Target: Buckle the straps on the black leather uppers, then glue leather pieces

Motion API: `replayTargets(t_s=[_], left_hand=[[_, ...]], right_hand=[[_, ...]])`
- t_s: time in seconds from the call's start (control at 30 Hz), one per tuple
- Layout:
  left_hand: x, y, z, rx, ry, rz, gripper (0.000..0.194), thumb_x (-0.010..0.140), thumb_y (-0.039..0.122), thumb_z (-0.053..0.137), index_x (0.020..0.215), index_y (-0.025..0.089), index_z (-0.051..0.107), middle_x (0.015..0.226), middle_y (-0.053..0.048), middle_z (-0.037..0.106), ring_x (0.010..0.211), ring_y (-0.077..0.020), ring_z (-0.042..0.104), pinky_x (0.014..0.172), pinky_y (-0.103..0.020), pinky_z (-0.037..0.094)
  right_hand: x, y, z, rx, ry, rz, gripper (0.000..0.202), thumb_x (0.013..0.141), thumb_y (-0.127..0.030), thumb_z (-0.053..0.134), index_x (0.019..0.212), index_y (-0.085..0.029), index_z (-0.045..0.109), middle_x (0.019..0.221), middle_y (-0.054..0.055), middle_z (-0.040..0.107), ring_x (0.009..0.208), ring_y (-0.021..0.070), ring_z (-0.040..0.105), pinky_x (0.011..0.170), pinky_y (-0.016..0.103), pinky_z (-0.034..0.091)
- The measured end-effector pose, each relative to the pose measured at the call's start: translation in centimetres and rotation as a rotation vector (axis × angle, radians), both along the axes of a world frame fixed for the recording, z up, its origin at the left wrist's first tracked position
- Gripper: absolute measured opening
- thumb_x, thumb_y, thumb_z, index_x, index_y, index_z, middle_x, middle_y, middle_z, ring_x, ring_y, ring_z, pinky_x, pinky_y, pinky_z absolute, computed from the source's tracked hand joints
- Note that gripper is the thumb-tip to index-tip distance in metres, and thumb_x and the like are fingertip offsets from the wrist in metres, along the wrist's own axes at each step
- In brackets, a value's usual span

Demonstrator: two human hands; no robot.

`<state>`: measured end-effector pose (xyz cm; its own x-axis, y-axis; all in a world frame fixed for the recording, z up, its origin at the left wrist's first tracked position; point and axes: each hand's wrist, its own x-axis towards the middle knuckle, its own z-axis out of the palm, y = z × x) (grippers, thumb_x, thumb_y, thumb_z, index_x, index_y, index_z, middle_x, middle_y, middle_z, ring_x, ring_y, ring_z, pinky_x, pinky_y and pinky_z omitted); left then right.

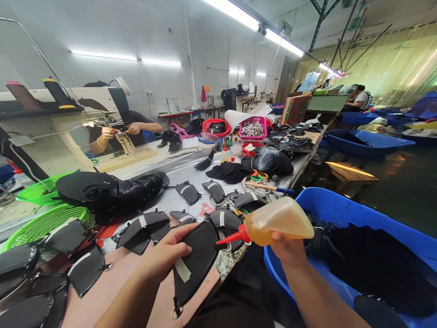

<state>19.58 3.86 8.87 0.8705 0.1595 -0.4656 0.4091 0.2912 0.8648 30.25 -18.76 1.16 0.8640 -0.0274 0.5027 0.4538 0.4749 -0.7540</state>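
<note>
My left hand [170, 250] holds a flat black padded piece [198, 262] by its upper left side, thumb on its face. The piece has a pale strip across it and a metal ring at its lower corner. In my right hand [288, 248] is a glue bottle [278, 221], translucent with amber liquid inside, lying nearly sideways. Its red nozzle [234, 235] points left, the tip at the black piece's right edge; whether it touches I cannot tell. Similar black pieces [87, 269] with pale strips lie around on the table.
A blue tub [307, 200] with black material stands right of the table. Green baskets [51, 223] and a stack of black pieces [109, 189] are on the left. Further back are a pink basket [252, 127] of small metal parts and a co-worker's hands [109, 133] at a sewing machine [105, 105].
</note>
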Motion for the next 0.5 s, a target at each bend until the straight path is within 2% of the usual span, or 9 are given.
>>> replayTargets(t_s=[0.1,0.23,0.33,0.5], left_hand=[[0.0,0.0,-0.2,-0.003,-0.007,0.026,0.054,0.042,0.009,0.057,0.094,0.017,0.068,0.068,-0.003,0.071,0.056,-0.0176,0.064,0.052,-0.023,0.050],[0.2,0.0,-0.4,-0.008,-0.013,0.057,0.061,0.043,0.011,0.058,0.103,0.015,0.063,0.069,-0.005,0.071,0.054,-0.0180,0.063,0.049,-0.023,0.049],[0.3,-0.1,-0.3,-0.006,-0.018,0.058,0.065,0.044,0.012,0.058,0.109,0.014,0.059,0.072,-0.007,0.071,0.053,-0.0181,0.063,0.046,-0.023,0.048],[0.3,-0.1,-0.1,-0.018,-0.049,0.059,0.060,0.045,0.012,0.057,0.105,0.014,0.061,0.067,-0.003,0.070,0.050,-0.0141,0.061,0.045,-0.020,0.046]], right_hand=[[-0.4,0.2,0.0,0.015,-0.018,0.018,0.032,0.061,-0.041,0.076,0.088,-0.026,0.066,0.075,-0.001,0.068,0.065,0.0153,0.062,0.060,0.026,0.055],[-0.5,0.2,-0.9,0.030,-0.027,-0.005,0.033,0.063,-0.038,0.076,0.092,-0.027,0.065,0.078,-0.002,0.069,0.069,0.0137,0.063,0.064,0.023,0.054],[-0.4,0.1,-1.7,-0.002,-0.049,-0.015,0.037,0.062,-0.039,0.076,0.095,-0.026,0.064,0.079,0.000,0.069,0.068,0.0164,0.064,0.063,0.027,0.055],[-0.7,-0.2,-2.1,-0.043,-0.094,-0.087,0.033,0.068,-0.043,0.071,0.096,-0.027,0.062,0.079,0.000,0.069,0.067,0.0169,0.064,0.063,0.029,0.055]])
